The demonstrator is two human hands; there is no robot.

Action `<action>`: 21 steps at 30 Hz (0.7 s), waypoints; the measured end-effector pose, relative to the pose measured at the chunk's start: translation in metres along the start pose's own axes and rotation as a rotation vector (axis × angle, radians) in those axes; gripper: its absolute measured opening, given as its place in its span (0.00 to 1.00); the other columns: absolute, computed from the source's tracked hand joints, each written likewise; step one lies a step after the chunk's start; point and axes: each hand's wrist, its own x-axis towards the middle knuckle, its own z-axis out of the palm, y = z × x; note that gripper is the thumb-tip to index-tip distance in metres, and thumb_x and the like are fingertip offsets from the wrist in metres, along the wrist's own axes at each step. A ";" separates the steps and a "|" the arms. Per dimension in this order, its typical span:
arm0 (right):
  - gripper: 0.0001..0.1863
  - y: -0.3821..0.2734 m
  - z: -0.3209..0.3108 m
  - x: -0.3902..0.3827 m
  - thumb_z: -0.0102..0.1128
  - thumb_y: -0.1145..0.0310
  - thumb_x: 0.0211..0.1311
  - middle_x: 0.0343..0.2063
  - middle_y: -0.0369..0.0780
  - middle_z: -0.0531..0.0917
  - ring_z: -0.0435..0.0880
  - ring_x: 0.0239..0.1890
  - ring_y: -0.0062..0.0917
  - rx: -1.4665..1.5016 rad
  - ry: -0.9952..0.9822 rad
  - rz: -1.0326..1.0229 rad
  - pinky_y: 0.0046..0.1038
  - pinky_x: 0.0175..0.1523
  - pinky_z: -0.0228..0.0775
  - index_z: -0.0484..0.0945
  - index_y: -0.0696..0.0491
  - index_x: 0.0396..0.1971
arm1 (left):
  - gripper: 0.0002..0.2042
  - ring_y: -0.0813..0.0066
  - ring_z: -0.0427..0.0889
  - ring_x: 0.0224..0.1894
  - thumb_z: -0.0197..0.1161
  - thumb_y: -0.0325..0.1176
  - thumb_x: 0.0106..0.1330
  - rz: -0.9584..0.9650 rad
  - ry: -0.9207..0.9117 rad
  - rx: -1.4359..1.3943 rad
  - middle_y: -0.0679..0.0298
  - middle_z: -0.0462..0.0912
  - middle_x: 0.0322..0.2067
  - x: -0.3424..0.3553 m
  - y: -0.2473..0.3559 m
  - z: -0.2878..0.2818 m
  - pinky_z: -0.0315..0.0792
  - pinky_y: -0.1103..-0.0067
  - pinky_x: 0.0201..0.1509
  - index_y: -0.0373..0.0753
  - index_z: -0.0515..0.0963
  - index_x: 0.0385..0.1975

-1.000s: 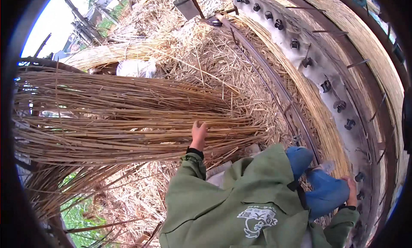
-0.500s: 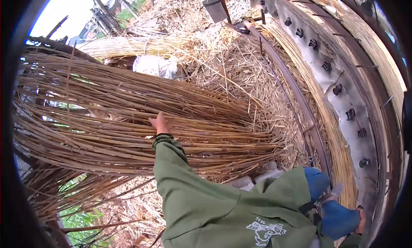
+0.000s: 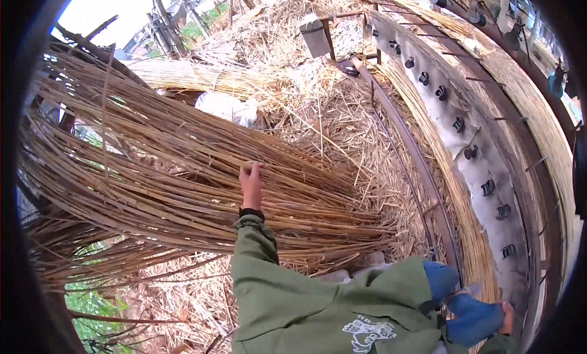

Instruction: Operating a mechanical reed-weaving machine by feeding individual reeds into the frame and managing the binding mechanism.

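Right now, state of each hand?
Left hand: reaching into the bundle of reeds, fingers on the stalks; whether it grips them cannot be told.
Right hand: only partly visible at the lower right; state cannot be told.

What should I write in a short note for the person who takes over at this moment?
Left hand: reached forward, fingers lying on top of the big bundle of long reeds; whether they grip a stalk cannot be told.
Right hand: low at the right edge, beside the blue trouser knee; its grip cannot be told.
The reeds lie across loose straw, next to the curved mat frame. No stalk is lifted out yet.
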 end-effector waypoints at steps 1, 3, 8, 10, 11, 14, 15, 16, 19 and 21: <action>0.16 0.008 -0.005 -0.003 0.49 0.59 0.58 0.29 0.37 0.77 0.74 0.34 0.23 0.028 0.034 -0.005 0.24 0.45 0.64 0.74 0.58 0.33 | 0.03 0.80 0.77 0.34 0.51 0.29 0.64 0.076 -0.043 -0.029 0.65 0.77 0.31 -0.015 0.004 0.035 0.69 0.86 0.35 0.39 0.68 0.35; 0.15 0.030 -0.010 -0.006 0.50 0.61 0.57 0.27 0.38 0.78 0.75 0.32 0.23 0.102 0.235 0.038 0.24 0.42 0.66 0.75 0.59 0.31 | 0.03 0.81 0.76 0.35 0.51 0.28 0.64 0.161 -0.295 0.027 0.65 0.78 0.30 -0.051 0.016 0.092 0.69 0.85 0.36 0.37 0.69 0.34; 0.14 -0.031 0.036 -0.007 0.54 0.64 0.54 0.28 0.40 0.81 0.77 0.32 0.24 -0.047 0.169 0.017 0.24 0.43 0.66 0.78 0.61 0.31 | 0.08 0.81 0.75 0.31 0.48 0.30 0.66 0.268 -0.644 0.168 0.63 0.79 0.28 -0.127 0.068 0.183 0.68 0.83 0.38 0.33 0.73 0.33; 0.12 -0.017 0.030 -0.005 0.52 0.64 0.56 0.29 0.39 0.81 0.77 0.35 0.23 0.036 0.128 -0.025 0.23 0.45 0.64 0.79 0.57 0.32 | 0.10 0.84 0.71 0.24 0.46 0.33 0.67 0.355 -0.552 0.107 0.67 0.73 0.21 -0.147 0.112 0.211 0.64 0.86 0.29 0.35 0.70 0.28; 0.13 -0.018 0.031 -0.006 0.53 0.64 0.55 0.30 0.38 0.81 0.77 0.36 0.23 -0.012 0.144 -0.054 0.23 0.46 0.64 0.79 0.57 0.33 | 0.11 0.85 0.69 0.21 0.45 0.35 0.68 0.449 -0.538 0.009 0.70 0.70 0.17 -0.151 0.119 0.224 0.62 0.88 0.24 0.37 0.69 0.27; 0.14 -0.010 0.031 -0.027 0.55 0.61 0.55 0.31 0.39 0.82 0.77 0.36 0.24 -0.134 0.303 -0.040 0.25 0.46 0.65 0.79 0.56 0.34 | 0.09 0.87 0.65 0.20 0.45 0.34 0.68 0.295 -0.799 -0.071 0.72 0.67 0.16 -0.175 0.110 0.285 0.60 0.88 0.21 0.38 0.68 0.28; 0.14 -0.005 0.027 -0.031 0.55 0.61 0.55 0.31 0.39 0.82 0.77 0.36 0.24 -0.169 0.364 -0.023 0.25 0.46 0.66 0.79 0.56 0.34 | 0.08 0.87 0.65 0.19 0.47 0.35 0.68 0.285 -0.891 -0.059 0.72 0.66 0.16 -0.194 0.103 0.309 0.60 0.88 0.20 0.38 0.68 0.28; 0.18 0.006 0.020 -0.032 0.57 0.58 0.53 0.34 0.40 0.81 0.78 0.38 0.28 -0.205 0.311 -0.029 0.28 0.46 0.67 0.77 0.56 0.39 | 0.08 0.87 0.65 0.19 0.48 0.35 0.67 0.272 -0.982 -0.049 0.72 0.66 0.16 -0.224 0.095 0.335 0.59 0.87 0.20 0.38 0.67 0.29; 0.26 -0.018 0.046 -0.046 0.59 0.57 0.51 0.39 0.42 0.79 0.78 0.42 0.32 -0.602 0.459 -0.267 0.29 0.47 0.68 0.70 0.54 0.49 | 0.06 0.83 0.67 0.18 0.52 0.31 0.63 0.522 -1.256 0.239 0.68 0.70 0.16 -0.296 0.077 0.377 0.61 0.84 0.21 0.35 0.71 0.32; 0.34 -0.047 0.066 -0.048 0.62 0.57 0.49 0.45 0.44 0.76 0.75 0.48 0.34 -0.481 0.455 -0.439 0.31 0.50 0.67 0.61 0.54 0.55 | 0.05 0.83 0.68 0.18 0.55 0.28 0.60 0.706 -1.388 0.348 0.67 0.71 0.17 -0.337 0.065 0.395 0.62 0.84 0.21 0.33 0.73 0.32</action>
